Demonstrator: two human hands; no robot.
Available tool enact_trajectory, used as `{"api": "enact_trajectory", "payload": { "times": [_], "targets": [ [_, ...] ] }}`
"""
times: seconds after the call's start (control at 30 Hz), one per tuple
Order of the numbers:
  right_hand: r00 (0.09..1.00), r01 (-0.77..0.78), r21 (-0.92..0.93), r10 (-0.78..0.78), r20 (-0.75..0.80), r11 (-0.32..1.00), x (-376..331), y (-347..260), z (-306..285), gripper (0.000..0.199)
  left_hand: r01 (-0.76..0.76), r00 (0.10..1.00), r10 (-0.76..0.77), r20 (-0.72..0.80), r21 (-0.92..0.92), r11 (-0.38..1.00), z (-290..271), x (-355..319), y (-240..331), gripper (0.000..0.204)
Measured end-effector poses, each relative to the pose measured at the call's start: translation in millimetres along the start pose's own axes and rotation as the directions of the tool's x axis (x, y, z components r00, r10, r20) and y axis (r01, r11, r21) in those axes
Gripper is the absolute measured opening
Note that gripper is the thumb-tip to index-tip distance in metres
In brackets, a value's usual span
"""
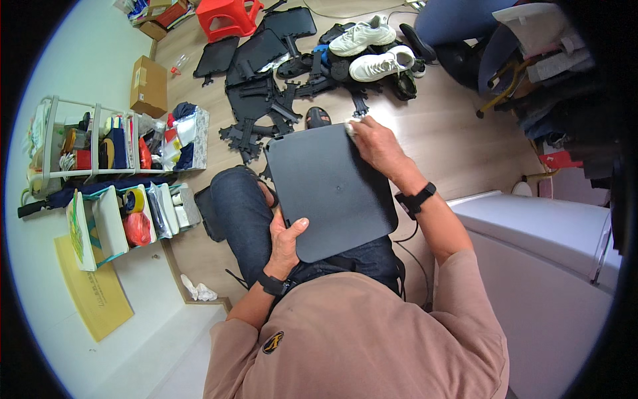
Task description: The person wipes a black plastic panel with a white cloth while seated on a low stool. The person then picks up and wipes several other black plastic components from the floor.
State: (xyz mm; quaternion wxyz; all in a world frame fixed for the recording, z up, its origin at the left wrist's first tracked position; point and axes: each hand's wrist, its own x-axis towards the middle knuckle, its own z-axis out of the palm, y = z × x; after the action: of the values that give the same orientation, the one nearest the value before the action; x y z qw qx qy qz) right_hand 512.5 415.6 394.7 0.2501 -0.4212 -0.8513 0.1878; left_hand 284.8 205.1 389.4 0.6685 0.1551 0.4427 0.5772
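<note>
A dark grey flat panel (330, 189) lies tilted across the seated person's lap, resting on the jeans-clad left thigh (240, 206) so its broad face turns up toward the head camera. The left hand (287, 241) clamps the panel's near-left edge, thumb on top and fingers underneath, which pins it steady against the leg. The right hand (373, 144) presses on the far-right corner, fingers closed around a small white cloth or wipe (351, 126) that touches the surface there; how tightly it is bunched cannot be told. Holding at 2 opposite corners keeps the panel from sliding under the rubbing pressure. Both wrists carry black bands.

On the wooden floor (438, 126) beyond the panel's far edge, more black plastic parts (266, 93) lie spread out, near 2 white sneakers (372, 50) and a red stool (228, 16). At the left, a white wire shelf (73, 139) holds assorted supplies, with a cardboard box (149, 85) beside it.
</note>
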Motion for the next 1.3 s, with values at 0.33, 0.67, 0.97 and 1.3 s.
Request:
{"api": "enact_trajectory", "payload": {
  "times": [0.33, 0.67, 0.97, 1.3],
  "targets": [
    [0.996, -0.083, 0.013, 0.083, 0.024, 0.996, -76, -47, -8, 0.033, 0.035, 0.999, -0.034, 0.021, -0.053, 0.998, -6, 2, 0, 0.055],
    [0.933, 0.006, 0.394, -0.147, 0.329, 0.919, -82, -122, -54, 0.031, -0.263, 0.944, 0.277, -0.178, 0.097, 0.96, 8, -15, 83, 0.052],
    [0.97, -0.213, 0.484, 0.124, 0.209, 0.849, -15, -81, -54, 0.025, -0.395, 0.333, 0.935, -0.119, 0.883, 0.253, -94, -88, 222, 0.035],
    [0.813, -0.58, 0.595, 0.355, 0.461, 0.556, 61, -36, -15, 0.027, 0.201, 0.667, 0.735, -0.121, 0.979, -0.022, -259, -59, 78, 0.043]
  ]
}}
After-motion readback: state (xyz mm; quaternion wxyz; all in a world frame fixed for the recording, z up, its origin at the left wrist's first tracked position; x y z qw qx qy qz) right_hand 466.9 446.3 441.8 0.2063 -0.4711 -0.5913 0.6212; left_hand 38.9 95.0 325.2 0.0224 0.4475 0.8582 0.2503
